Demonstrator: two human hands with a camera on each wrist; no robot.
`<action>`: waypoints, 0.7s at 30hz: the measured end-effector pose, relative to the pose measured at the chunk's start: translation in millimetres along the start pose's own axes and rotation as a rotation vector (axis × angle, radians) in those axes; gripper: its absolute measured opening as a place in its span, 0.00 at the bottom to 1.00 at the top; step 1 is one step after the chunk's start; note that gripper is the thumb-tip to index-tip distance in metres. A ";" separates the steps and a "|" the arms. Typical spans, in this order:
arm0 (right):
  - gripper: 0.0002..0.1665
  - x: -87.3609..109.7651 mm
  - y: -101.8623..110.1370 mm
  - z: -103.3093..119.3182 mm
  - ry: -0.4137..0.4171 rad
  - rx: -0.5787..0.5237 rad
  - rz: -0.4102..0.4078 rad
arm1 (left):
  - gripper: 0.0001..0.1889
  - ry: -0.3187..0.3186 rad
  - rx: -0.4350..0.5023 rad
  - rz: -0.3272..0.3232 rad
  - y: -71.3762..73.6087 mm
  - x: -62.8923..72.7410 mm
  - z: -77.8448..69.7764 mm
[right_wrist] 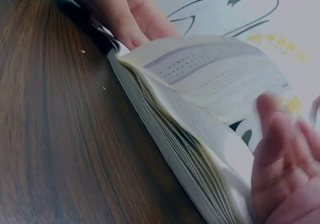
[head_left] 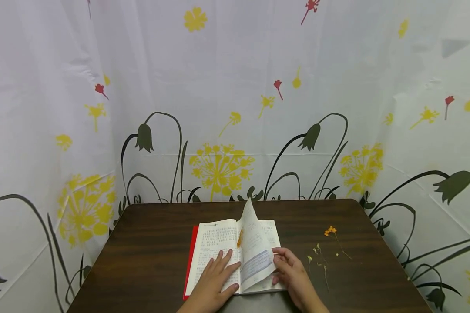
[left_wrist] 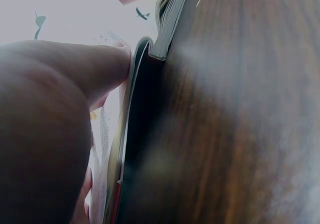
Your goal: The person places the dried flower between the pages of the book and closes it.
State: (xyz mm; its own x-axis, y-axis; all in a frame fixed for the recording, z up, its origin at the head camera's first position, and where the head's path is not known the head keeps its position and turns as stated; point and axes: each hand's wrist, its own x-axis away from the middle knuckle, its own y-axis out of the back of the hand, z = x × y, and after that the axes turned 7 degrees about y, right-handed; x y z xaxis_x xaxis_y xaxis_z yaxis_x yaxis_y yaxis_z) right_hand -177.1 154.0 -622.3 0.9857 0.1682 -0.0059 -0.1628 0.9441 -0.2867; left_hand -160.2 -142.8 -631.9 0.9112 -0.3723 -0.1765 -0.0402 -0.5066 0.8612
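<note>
The book (head_left: 215, 241) lies open on the table (head_left: 152, 252), one page (head_left: 255, 248) standing up, something orange (head_left: 240, 238) in the fold. The left hand (head_left: 219, 277) rests on the left side with straight, spread fingers; the left wrist view shows its thumb (left_wrist: 102, 67) near the fold. The right hand (head_left: 293, 271), loosely bent, grips nothing beside the raised page. Only the right wrist view shows the thick page edges (right_wrist: 175, 149). Small flowers (head_left: 330, 231) lie further right; behind hangs a patterned curtain (head_left: 219, 78).

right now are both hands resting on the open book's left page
No, the left hand rests on the left page, but the right hand is farther right, beside the raised page.
</note>
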 end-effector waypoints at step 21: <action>0.42 13.9 -24.9 -15.8 0.182 0.517 0.516 | 0.29 0.225 0.099 -0.128 5.2 -4.4 -1.1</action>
State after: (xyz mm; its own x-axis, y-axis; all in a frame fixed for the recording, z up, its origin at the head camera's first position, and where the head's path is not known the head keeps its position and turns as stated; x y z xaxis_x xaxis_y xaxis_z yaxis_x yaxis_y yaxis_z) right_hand -158.6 128.3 -630.4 0.7632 0.6181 -0.1885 -0.5610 0.7785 0.2815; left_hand -163.9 -143.0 -626.2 0.9792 -0.1237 -0.1609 0.0513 -0.6161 0.7860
